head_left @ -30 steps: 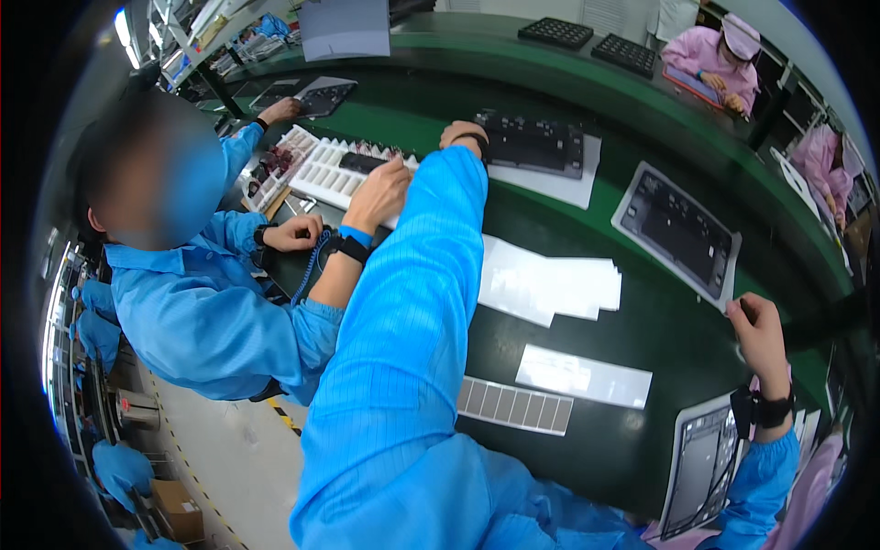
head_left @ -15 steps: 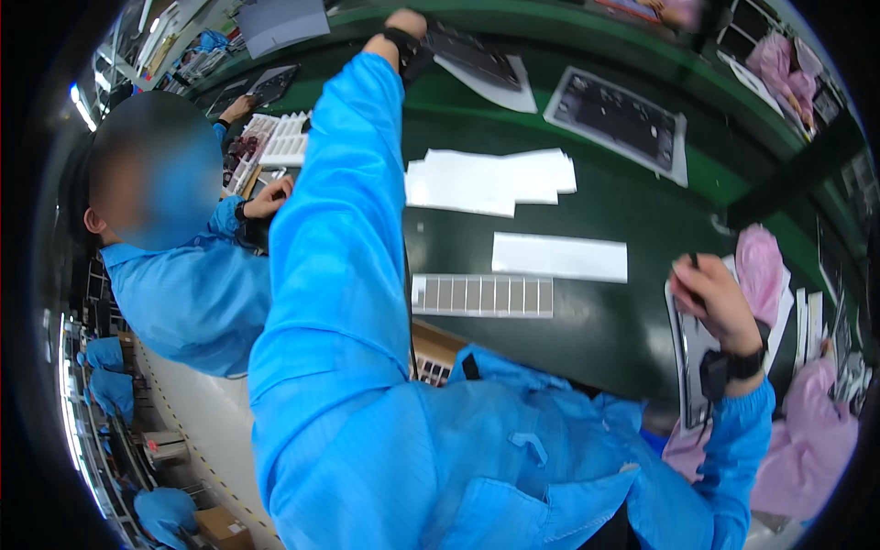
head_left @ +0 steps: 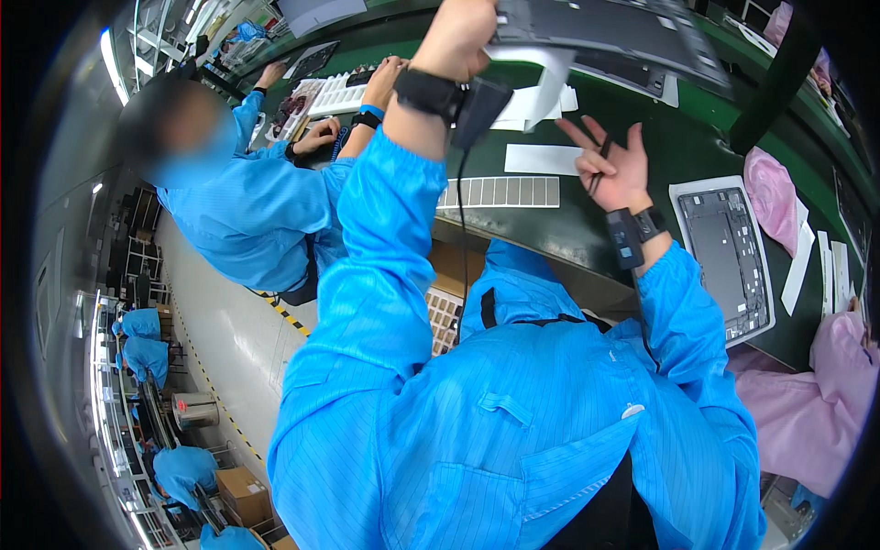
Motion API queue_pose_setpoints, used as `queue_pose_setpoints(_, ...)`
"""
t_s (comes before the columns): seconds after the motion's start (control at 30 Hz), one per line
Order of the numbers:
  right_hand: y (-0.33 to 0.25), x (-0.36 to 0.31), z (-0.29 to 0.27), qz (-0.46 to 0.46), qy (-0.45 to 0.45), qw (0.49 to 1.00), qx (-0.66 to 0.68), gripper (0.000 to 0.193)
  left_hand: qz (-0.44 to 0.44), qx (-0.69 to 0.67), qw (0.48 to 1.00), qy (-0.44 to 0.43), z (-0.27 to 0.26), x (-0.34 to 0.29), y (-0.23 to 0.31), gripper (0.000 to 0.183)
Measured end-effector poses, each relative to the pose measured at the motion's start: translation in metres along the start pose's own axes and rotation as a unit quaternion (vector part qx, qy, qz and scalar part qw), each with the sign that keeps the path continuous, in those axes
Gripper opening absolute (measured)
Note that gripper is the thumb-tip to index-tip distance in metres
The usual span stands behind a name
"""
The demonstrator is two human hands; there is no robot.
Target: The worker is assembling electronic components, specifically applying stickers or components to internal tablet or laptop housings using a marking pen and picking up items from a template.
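Observation:
At the top, my left hand (head_left: 458, 41) is closed on the edge of a flat dark device panel (head_left: 596, 32), lifted above the bench, with a white sheet (head_left: 550, 69) under it. My right hand (head_left: 619, 174) hovers over the bench with some fingers spread. A thin black tool (head_left: 601, 158) that looks like tweezers is tucked in it. To the right of that hand, a dark device housing (head_left: 729, 252) lies on a white backing. A strip of grey rectangular stickers (head_left: 504, 192) and a blank white strip (head_left: 541, 159) lie below the raised panel.
A co-worker in blue (head_left: 247, 211) works at my left, beside a white compartment tray (head_left: 339, 94). Another person's pink sleeve (head_left: 797, 394) is at the right. A green post (head_left: 779, 82) rises at the upper right. A box of small parts (head_left: 445, 316) sits below the bench edge.
My left hand has come back from the far side, bringing the dark panel nearer. My right hand has moved left, away from the housing at the right, and its fingers have spread.

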State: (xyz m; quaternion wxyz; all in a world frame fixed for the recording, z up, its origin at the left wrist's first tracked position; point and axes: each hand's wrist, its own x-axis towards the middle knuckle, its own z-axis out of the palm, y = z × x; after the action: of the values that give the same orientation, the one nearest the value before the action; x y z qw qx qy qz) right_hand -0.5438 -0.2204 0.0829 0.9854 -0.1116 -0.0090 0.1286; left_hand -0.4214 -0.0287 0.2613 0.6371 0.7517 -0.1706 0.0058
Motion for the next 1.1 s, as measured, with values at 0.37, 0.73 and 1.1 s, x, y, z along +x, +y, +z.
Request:
queue_pose_setpoints(0.37, -0.018, -0.071, -0.006, 0.071, 0.013, 0.996, -0.043, 0.077, -0.073, -0.233, 0.960, -0.138, 0.084, -0.092, 0.060, 0.024)
queue_pose_setpoints(0.73, -0.119, -0.163, -0.013, 0.002, 0.174, 0.897, -0.406, 0.033, -0.131, -0.140, 0.981, -0.040, 0.022, -0.178, -0.115, 0.032)
queue_pose_setpoints(1.1, -0.088, -0.081, -0.007, 0.023, 0.212, 0.374, -0.903, 0.031, -0.054, 0.379, 0.919, 0.095, 0.016, -0.206, -0.146, 0.025)
